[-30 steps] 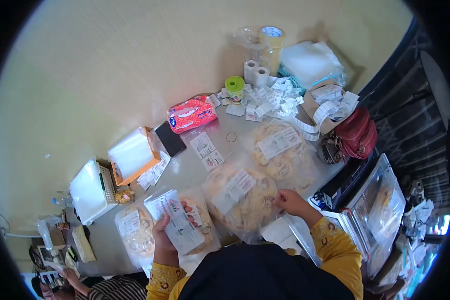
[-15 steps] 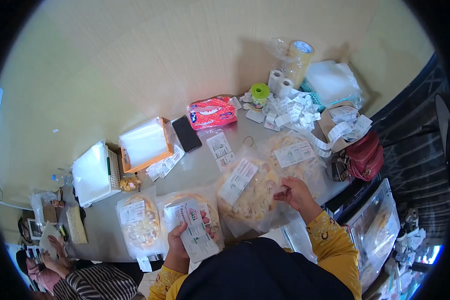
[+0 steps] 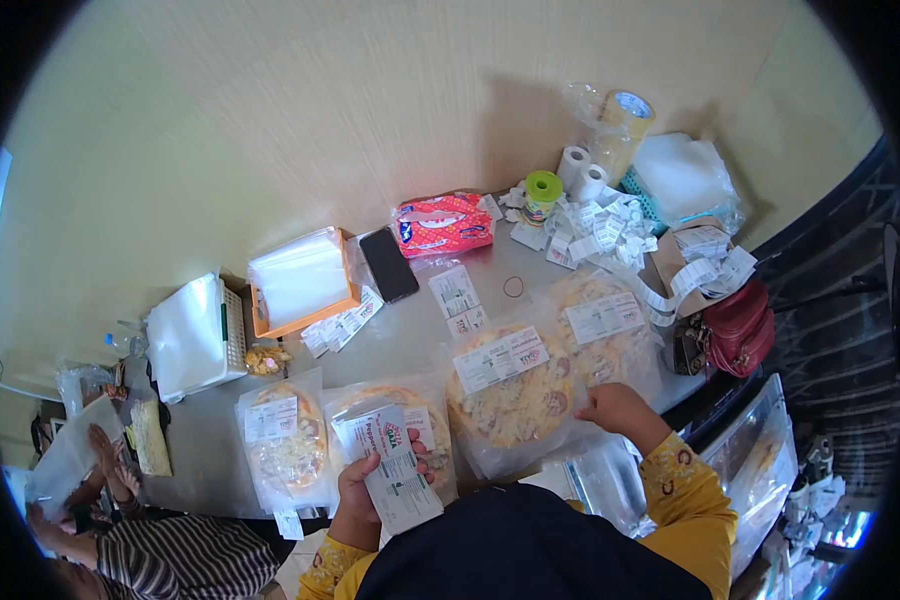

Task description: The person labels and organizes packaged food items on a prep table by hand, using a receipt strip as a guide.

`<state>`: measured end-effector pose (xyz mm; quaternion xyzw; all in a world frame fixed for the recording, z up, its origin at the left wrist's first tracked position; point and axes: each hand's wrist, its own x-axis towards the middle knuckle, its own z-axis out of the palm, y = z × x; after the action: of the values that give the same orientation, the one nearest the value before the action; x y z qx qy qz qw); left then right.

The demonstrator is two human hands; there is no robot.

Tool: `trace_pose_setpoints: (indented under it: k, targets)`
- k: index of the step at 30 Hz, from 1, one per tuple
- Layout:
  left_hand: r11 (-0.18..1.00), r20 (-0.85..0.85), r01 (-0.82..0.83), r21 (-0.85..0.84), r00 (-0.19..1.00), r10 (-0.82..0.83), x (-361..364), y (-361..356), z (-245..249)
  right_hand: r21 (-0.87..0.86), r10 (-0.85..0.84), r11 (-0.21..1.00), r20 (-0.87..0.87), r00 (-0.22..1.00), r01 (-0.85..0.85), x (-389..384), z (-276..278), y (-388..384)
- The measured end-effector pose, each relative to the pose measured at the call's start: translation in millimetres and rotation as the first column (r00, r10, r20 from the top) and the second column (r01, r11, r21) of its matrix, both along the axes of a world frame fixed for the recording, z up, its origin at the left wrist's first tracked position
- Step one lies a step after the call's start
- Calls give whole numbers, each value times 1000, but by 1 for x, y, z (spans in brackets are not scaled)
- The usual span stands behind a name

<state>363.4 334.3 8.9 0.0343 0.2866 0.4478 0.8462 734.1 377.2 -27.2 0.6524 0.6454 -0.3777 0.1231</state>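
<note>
My left hand is closed around a stack of printed labels, above a bagged pizza at the front of the table. My right hand has its fingers pinched together at the right edge of another bagged pizza, which carries a white label near its top. The fingertips appear to grip the clear plastic. Just behind, a further labelled pizza in plastic partly lies under or against that bag. A smaller bagged pizza sits to the left.
Along the wall stand a white basket, an orange tray, a phone, a red tissue pack and a heap of labels. A red bag is at right. Another person's striped sleeve shows at lower left.
The bagged pizza at my right hand has turned, so its label lies closer to level. My right fingers have closed and moved slightly right and down. The other person has raised a clear sheet.
</note>
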Motion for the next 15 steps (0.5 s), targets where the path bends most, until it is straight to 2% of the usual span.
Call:
trace_pose_setpoints:
  k: [1, 4, 6, 8, 11, 13, 14, 15]
  targets:
    - [1000, 1, -5, 3, 1000, 5, -2, -2, 1, -49, 77, 996, 116, 990, -72, -5, 20, 13]
    - [999, 58, -28, -22, 998, 29, -7, -7, -1, 239, 65, 967, 117, 991, -91, -11, 37, 53]
    - [999, 93, -12, -35, 996, 15, -6, -10, 4, 434, 31, 900, 28, 999, -41, -29, 33, 94]
    - [999, 141, 23, -50, 990, -15, -5, -14, 7, 570, 107, 817, -9, 994, -83, -45, 0, 145]
    - [995, 210, 69, -69, 976, -53, -7, -23, 6, 643, 304, 686, 172, 937, -341, -54, -83, 211]
    - [995, 208, 60, -75, 977, -43, -13, -25, 0, 603, 354, 666, 262, 898, -438, -53, -136, 234]
    - [997, 196, 35, -62, 980, -22, -14, -25, -1, 563, 344, 743, 142, 928, -362, -60, -122, 232]
    - [999, 179, 5, -51, 984, 4, -13, -26, 0, 576, 293, 773, 48, 955, -266, -55, -141, 238]
